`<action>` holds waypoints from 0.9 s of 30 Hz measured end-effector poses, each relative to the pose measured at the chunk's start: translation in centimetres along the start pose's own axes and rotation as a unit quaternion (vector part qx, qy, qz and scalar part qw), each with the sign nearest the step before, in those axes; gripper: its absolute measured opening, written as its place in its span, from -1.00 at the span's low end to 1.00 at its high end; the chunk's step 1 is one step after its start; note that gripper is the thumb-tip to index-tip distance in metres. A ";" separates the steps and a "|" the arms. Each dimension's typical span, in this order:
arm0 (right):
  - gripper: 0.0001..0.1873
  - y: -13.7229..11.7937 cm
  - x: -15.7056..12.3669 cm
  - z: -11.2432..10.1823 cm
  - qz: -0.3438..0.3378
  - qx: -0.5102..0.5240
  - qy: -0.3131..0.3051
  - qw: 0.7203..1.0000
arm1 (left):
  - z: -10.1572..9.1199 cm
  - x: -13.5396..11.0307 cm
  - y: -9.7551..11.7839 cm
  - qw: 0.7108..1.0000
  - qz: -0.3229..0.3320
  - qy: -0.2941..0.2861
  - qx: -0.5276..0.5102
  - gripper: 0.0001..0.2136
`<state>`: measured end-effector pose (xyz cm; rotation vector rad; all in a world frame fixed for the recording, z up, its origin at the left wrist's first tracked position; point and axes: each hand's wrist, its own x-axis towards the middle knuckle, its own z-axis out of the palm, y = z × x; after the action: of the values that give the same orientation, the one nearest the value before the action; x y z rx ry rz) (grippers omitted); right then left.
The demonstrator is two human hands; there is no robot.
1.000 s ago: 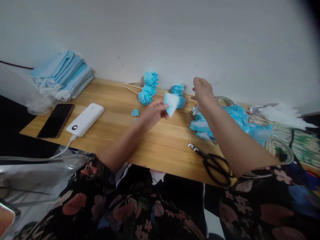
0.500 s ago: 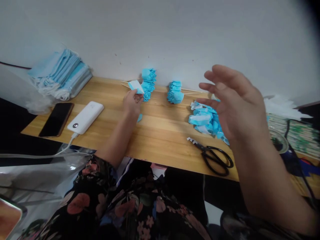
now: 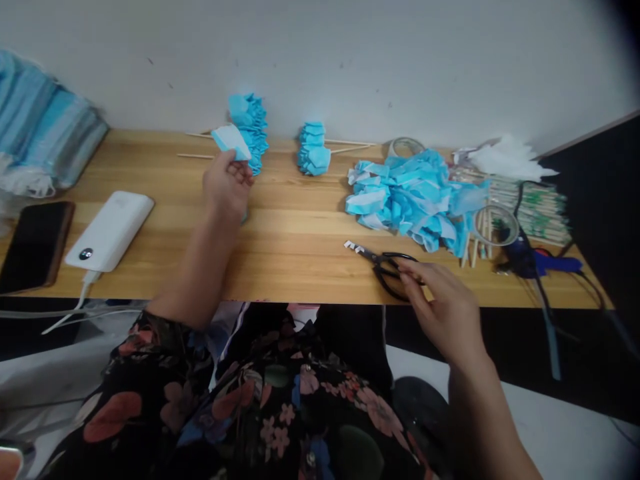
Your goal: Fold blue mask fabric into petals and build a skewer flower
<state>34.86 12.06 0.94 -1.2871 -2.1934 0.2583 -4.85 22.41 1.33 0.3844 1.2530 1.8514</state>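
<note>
My left hand (image 3: 227, 183) is closed on a folded blue-and-white piece of fabric (image 3: 231, 140), held up between thumb and fingers. Just behind it are two bunches of pleated blue fabric (image 3: 255, 127), with thin wooden sticks (image 3: 195, 157) to their left. Black-handled scissors (image 3: 387, 267) lie on the table, blades pointing left, with small white bits on the blade. The fingers of my right hand (image 3: 443, 303) pinch the scissors' handle loop. A shorter pair of pleated blue bunches (image 3: 313, 150) on sticks rests at the back centre.
A heap of blue-and-white strips (image 3: 405, 197) spreads over the wooden table (image 3: 295, 267). Tape rolls (image 3: 495, 225), bundled sticks (image 3: 543, 213) and a blue-handled tool (image 3: 555, 261) are at right. A power bank (image 3: 110, 230), phone (image 3: 37, 247) and stacked masks (image 3: 45, 127) are at left.
My right hand has come down from the air above the strips onto the scissors' handle. The left hand still holds the fabric piece. The view has turned to the right.
</note>
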 end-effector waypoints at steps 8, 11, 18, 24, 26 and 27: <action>-0.57 3.0 0.7 1.5 -0.069 0.000 -0.079 0.994 | 2.6 -4.4 -1.4 0.981 -0.048 -0.175 0.064 -0.77; -0.54 3.2 2.7 1.7 -0.119 0.008 -0.076 0.990 | 2.7 -4.8 -2.5 0.964 -0.080 -0.225 0.118 -0.81; -0.54 -2.4 8.5 2.6 -0.094 0.080 -0.015 0.992 | 2.8 -5.5 -3.0 0.953 -0.084 -0.260 0.132 -0.84; -0.66 -5.7 13.9 6.9 -0.069 0.177 -0.044 0.981 | 2.6 -5.4 -2.8 0.955 -0.083 -0.268 0.101 -0.85; -0.62 -5.9 15.4 7.7 -0.062 0.202 -0.029 0.977 | 2.4 -5.3 -2.9 0.953 -0.078 -0.276 0.095 -0.84; -0.58 -5.9 16.2 8.0 -0.059 0.214 -0.023 0.975 | 2.3 -5.2 -3.1 0.951 -0.077 -0.282 0.097 -0.82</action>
<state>19.99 23.68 3.18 -0.9172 -2.0889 0.6777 1.18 20.20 0.73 0.8324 1.0268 1.3518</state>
